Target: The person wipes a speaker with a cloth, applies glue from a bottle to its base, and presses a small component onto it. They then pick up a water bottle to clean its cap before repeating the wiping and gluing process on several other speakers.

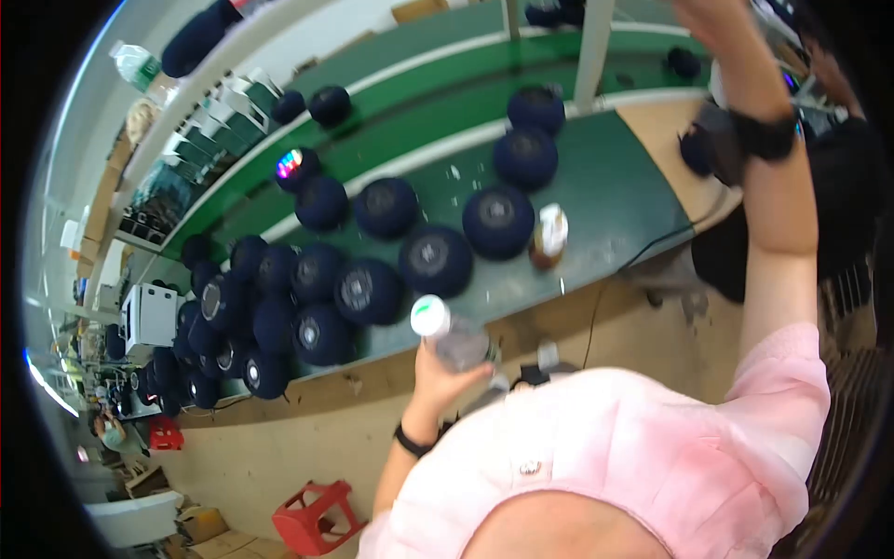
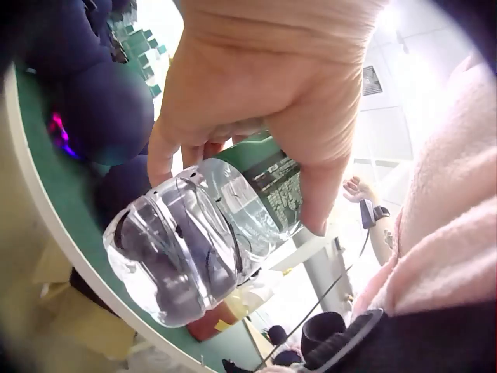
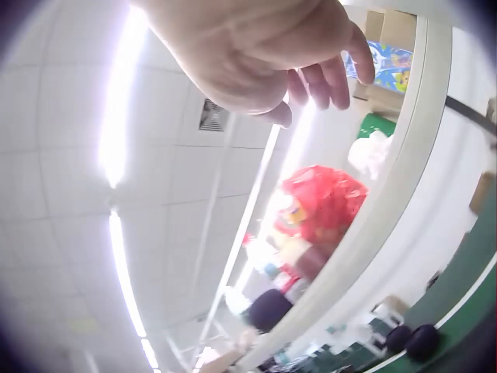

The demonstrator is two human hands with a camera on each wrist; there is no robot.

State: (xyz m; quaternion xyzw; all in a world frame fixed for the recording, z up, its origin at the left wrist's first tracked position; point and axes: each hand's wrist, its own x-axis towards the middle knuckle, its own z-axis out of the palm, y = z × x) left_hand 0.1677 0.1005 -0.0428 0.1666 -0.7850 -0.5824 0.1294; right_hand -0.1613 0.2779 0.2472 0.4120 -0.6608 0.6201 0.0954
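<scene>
My left hand (image 1: 441, 380) grips a clear plastic bottle (image 1: 461, 345) with a white cap, held at the front edge of the green table (image 1: 615, 200). In the left wrist view the fingers and thumb of the left hand (image 2: 256, 101) curl round the green label of the bottle (image 2: 182, 241). My right hand (image 3: 264, 54) is raised near an overhead shelf (image 3: 380, 217), its fingers loosely bent and holding nothing. At the top of the head view the right forearm (image 1: 778, 200) reaches up and away. A brown bottle (image 1: 549, 238) with a white top stands on the table.
Many dark blue round objects (image 1: 435, 261) cover the table's left and middle. A red plastic bag (image 3: 326, 203) and boxes lie on the shelf. A red stool (image 1: 317, 517) stands on the floor. Someone in dark clothing (image 1: 843, 186) is at the right.
</scene>
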